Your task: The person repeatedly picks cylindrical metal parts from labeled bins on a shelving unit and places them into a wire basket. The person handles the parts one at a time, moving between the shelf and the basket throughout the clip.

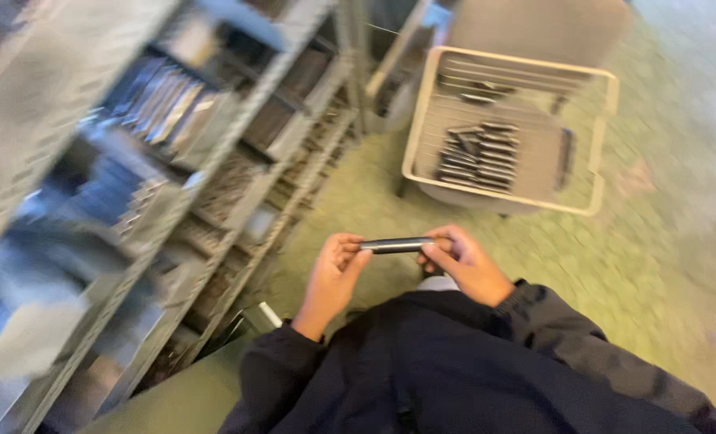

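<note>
**Both hands hold a short metal bar**

Head view: the left hand [331, 276] and right hand [464, 263] each pinch one end of a short metal bar [396, 244], held level above the green floor [655, 241]. Beyond them a pale crate [422, 112] holds similar bars [478, 153]. Metal shelves [237, 161] stand to the left, blurred.

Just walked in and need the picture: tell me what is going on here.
A person in a dark jacket holds a short metal rod level between both hands, the left hand at one end and the right hand at the other. Ahead on the green floor stands a pale crate with more dark rods lying in it. Metal shelving stocked with parts runs along the person's left. The picture is blurred.
</note>
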